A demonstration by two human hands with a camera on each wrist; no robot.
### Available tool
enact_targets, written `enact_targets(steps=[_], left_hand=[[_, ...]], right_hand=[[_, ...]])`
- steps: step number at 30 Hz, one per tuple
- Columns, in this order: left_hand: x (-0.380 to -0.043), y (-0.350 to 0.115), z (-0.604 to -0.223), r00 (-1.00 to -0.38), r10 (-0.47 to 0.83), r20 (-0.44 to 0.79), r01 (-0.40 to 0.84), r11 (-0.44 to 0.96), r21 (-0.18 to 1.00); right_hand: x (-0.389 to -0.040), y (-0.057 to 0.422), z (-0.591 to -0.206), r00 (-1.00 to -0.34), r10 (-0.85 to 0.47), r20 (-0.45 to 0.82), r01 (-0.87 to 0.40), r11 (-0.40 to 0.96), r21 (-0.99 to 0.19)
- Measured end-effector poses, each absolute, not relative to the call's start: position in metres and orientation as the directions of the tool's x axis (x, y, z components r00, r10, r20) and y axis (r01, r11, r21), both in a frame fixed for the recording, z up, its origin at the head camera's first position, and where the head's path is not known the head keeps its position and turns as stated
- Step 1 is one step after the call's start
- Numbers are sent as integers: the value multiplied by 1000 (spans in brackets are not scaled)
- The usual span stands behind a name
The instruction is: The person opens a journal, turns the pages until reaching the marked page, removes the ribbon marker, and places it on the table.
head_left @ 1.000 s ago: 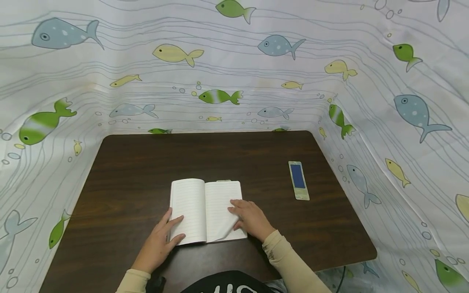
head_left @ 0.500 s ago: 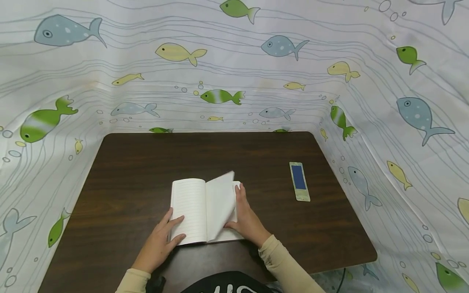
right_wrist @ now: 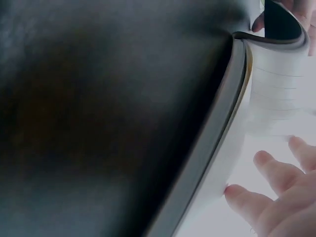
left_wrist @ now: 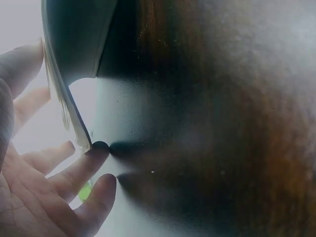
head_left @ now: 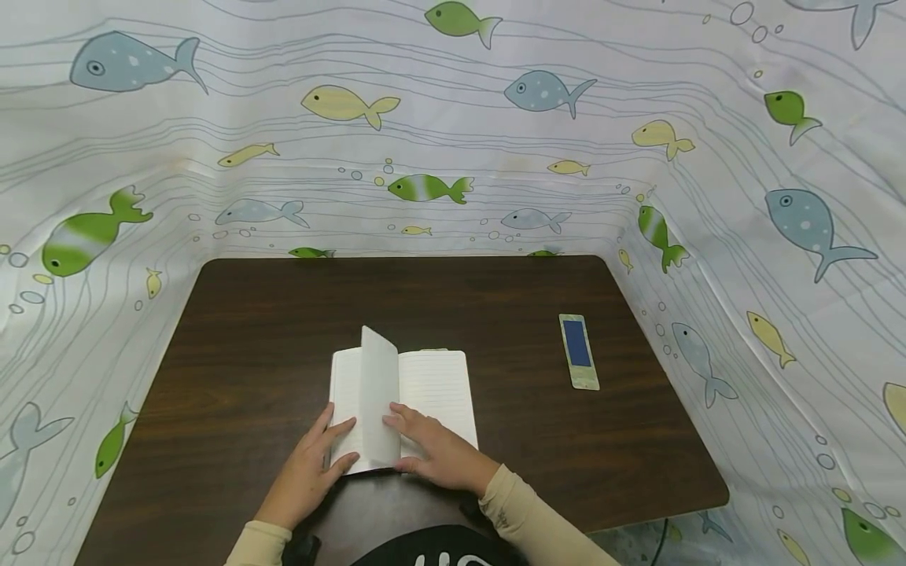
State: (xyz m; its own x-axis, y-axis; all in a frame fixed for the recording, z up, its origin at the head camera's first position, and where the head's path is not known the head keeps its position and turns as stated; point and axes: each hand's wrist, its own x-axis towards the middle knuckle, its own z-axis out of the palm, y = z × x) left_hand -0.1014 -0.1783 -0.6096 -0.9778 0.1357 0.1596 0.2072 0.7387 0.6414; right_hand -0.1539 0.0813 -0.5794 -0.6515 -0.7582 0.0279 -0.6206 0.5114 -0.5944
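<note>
An open notebook (head_left: pixel 439 385) with lined white pages lies on the dark table. One loose leaf (head_left: pixel 380 393) stands up near the spine, its top leaning left. My left hand (head_left: pixel 304 475) rests at the notebook's left edge, thumb and one finger on the page. In the left wrist view, other fingertips (left_wrist: pixel 101 148) of it touch the tabletop beside the cover. My right hand (head_left: pixel 439 452) is over the right page, its fingertips at the raised leaf and its thumb near the spine's lower end. The right wrist view has its fingers (right_wrist: pixel 279 173) spread above white paper.
A phone-like slab (head_left: pixel 579 352) with a blue screen lies on the right of the brown table (head_left: pixel 269 314). A curtain (head_left: pixel 453 141) printed with fish surrounds the table's back and sides. A dark cable (head_left: pixel 660 541) hangs past the front right edge.
My right hand has lifted a leaf from the right page and moved left with it across the spine. My left hand has stayed at the notebook's left edge.
</note>
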Motion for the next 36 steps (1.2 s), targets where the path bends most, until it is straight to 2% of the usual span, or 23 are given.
enact_targets(steps=[3,8,14,19,23,25,28,32,34,36], left_hand=[[-100,-178,-609,-978,134,162,208,736,644],[-101,-179,-607,-985,115,129,173,689,704],[-102,-183,-605,-988,76,132,151,590,793],[-103,-185,-601,-998,43,51,66,513,856],[-104,-182,-604,-999,43,31,49,541,839],[-104,-181,-607,-996,56,63,84,587,806],[-104,-178,-609,-989,81,122,146,636,758],[-106,-176,-609,-981,100,166,190,659,728],[-106,-176,-609,-982,103,158,186,664,724],[-105,-176,-609,-983,107,150,183,664,725]], right_hand=[[-154,78,-584,-599,-800,44,-712,506,-487],[-152,74,-589,-570,-822,4,-755,521,-397],[-150,73,-588,-569,-823,11,-761,521,-386],[-149,70,-585,-570,-822,11,-764,524,-377],[-148,72,-583,-564,-826,-3,-756,517,-402],[-149,74,-582,-564,-825,-16,-740,515,-432],[-153,78,-582,-586,-809,-34,-685,518,-512],[-161,90,-581,-657,-752,-56,-586,556,-589],[-166,99,-582,-689,-722,-69,-561,591,-579],[-171,108,-585,-712,-696,-91,-566,646,-512]])
